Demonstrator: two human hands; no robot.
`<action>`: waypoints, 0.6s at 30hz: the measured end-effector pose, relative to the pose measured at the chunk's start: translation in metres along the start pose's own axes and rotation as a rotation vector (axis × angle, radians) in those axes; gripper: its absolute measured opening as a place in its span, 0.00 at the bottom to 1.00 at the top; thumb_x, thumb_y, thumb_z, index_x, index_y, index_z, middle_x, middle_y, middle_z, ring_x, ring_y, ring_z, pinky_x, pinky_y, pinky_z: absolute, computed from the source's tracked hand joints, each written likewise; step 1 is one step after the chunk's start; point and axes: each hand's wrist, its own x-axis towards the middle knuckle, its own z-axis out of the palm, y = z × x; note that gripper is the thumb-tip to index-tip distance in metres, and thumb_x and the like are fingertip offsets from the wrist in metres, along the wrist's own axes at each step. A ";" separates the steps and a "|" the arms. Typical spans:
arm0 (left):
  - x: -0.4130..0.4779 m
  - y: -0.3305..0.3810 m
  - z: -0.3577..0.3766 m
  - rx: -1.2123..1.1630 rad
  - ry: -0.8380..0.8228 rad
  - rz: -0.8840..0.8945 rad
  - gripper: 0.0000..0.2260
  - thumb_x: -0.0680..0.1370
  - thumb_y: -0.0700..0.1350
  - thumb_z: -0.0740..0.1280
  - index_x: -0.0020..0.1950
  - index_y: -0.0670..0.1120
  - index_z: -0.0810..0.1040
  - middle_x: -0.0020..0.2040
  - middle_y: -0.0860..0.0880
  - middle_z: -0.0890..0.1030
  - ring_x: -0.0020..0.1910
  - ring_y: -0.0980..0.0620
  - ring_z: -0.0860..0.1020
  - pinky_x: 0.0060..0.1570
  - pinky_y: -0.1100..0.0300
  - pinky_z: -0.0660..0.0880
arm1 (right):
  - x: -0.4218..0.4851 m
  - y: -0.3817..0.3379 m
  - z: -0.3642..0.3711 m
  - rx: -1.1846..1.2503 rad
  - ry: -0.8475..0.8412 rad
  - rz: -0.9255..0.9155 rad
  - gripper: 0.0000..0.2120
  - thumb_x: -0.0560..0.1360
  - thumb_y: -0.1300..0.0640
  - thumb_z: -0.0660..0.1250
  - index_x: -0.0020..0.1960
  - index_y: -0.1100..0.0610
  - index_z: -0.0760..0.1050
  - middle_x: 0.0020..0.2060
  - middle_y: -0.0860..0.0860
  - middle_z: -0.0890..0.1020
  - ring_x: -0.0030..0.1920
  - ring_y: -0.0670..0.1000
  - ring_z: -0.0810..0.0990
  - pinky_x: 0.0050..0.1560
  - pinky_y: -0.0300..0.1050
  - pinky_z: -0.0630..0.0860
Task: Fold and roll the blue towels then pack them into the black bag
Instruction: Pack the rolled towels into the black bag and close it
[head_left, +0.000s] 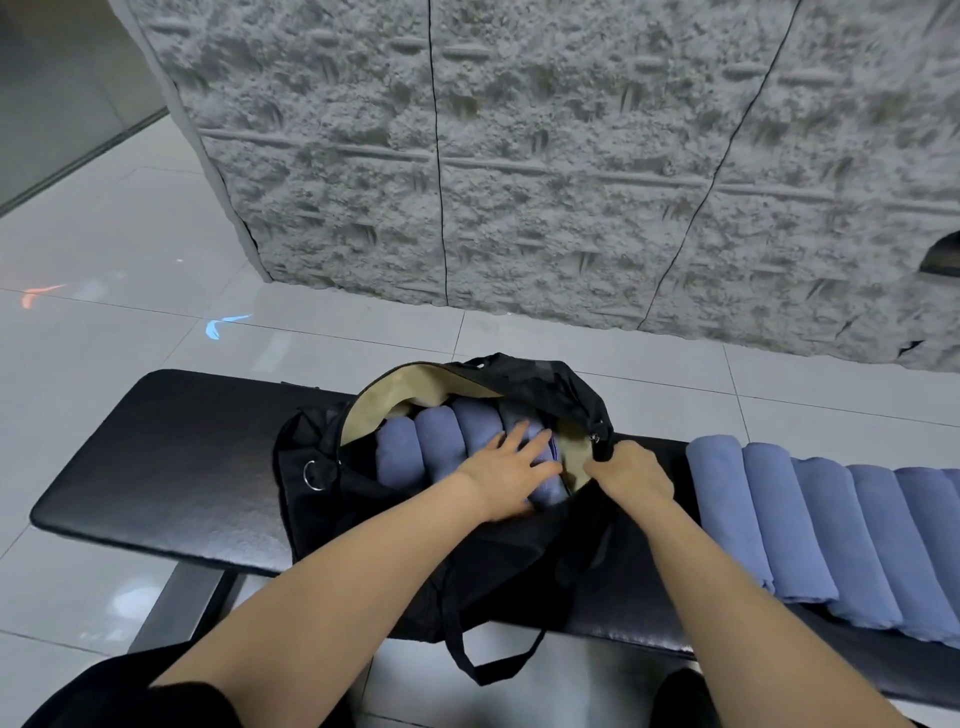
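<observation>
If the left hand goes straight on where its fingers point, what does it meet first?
Probably the beige inner lining at the right end of the open black fabric bag. The left hand lies on a rolled blue towel close to it; depth is unclear.

Worktop: long, black, padded, glossy. Floor: pale glossy tiles with thin joints, bearing small orange and blue light marks. Wall: grey rough-textured panels, dark vertical seams
</observation>
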 end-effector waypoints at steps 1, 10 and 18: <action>-0.001 0.000 -0.003 -0.008 -0.004 -0.001 0.22 0.80 0.41 0.57 0.74 0.49 0.58 0.78 0.43 0.45 0.76 0.38 0.44 0.72 0.46 0.54 | 0.002 -0.001 -0.002 -0.038 0.019 0.005 0.08 0.71 0.51 0.63 0.40 0.56 0.70 0.44 0.53 0.78 0.45 0.56 0.78 0.48 0.46 0.75; 0.011 0.004 -0.014 -0.136 0.052 0.124 0.14 0.83 0.47 0.55 0.68 0.46 0.67 0.67 0.48 0.70 0.64 0.46 0.71 0.56 0.56 0.69 | 0.004 0.021 -0.037 -0.170 0.119 0.022 0.10 0.72 0.49 0.64 0.45 0.55 0.70 0.39 0.50 0.75 0.45 0.56 0.74 0.54 0.49 0.70; 0.011 0.013 -0.016 -0.066 -0.006 0.114 0.23 0.77 0.46 0.63 0.71 0.45 0.63 0.68 0.43 0.65 0.65 0.39 0.67 0.58 0.49 0.67 | 0.022 -0.012 -0.034 -0.619 0.453 -0.809 0.26 0.61 0.59 0.75 0.58 0.53 0.75 0.61 0.52 0.76 0.60 0.58 0.72 0.60 0.56 0.66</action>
